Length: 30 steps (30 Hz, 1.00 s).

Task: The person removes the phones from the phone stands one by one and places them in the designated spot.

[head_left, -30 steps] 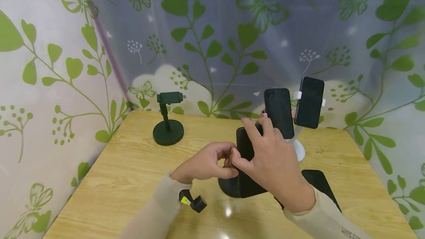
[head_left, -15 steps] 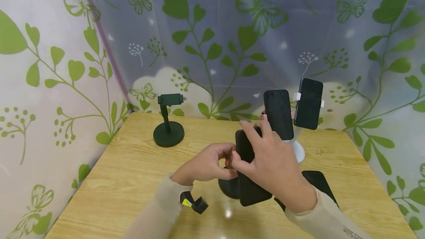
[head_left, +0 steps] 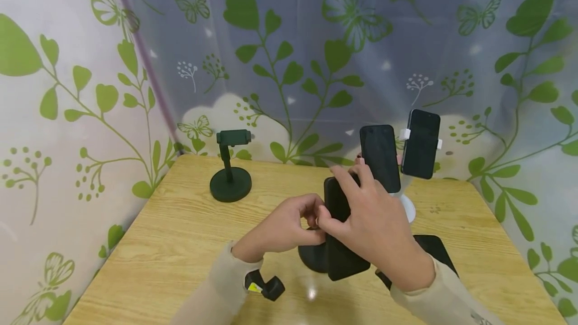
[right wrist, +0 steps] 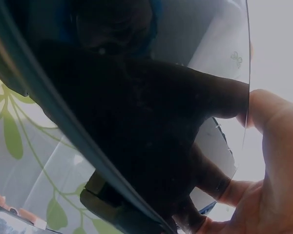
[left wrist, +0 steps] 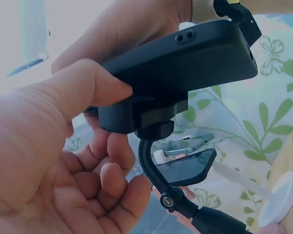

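Note:
A black phone stands tilted at the front middle of the table, and my right hand grips it by its edges from above. Behind it is the clamp of a black phone stand, seen in the left wrist view on a bent neck; its round base shows under the phone. My left hand pinches the clamp's side, thumb on top and the other fingers curled below. In the right wrist view the phone's glossy screen fills most of the picture, reflecting the hand.
A dark green phone stand holds nothing at the back left. At the back right, a white stand and two upright phones, one black and one in white clips. Another dark phone lies right of my right wrist.
The held phone's lower end has come slightly down and nearer to me, changing its tilt. Both hands keep their hold in nearly the same place. The head view has shifted a little.

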Each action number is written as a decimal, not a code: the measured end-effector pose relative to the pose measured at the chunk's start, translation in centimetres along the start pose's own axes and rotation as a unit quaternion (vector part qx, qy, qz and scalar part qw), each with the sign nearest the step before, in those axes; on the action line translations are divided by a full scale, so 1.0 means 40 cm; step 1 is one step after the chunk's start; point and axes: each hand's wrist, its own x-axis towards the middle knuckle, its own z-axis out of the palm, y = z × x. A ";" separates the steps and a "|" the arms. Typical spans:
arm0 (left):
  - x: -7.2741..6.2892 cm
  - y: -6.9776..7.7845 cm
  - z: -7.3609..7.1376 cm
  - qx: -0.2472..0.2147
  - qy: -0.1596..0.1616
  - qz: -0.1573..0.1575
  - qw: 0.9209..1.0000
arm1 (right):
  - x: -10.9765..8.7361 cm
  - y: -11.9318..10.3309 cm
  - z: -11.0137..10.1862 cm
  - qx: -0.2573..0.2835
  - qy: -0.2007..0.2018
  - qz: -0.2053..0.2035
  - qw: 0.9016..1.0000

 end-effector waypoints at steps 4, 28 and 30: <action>-0.003 0.010 0.002 -0.008 0.005 -0.008 1.000 | 0.001 0.003 -0.001 0.002 -0.003 -0.003 1.000; -0.010 0.032 0.015 0.042 0.042 -0.016 0.998 | -0.002 0.014 -0.004 0.022 0.032 -0.055 0.998; -0.009 0.033 0.016 0.043 0.042 -0.010 0.998 | -0.002 0.016 -0.003 0.025 0.042 -0.060 0.997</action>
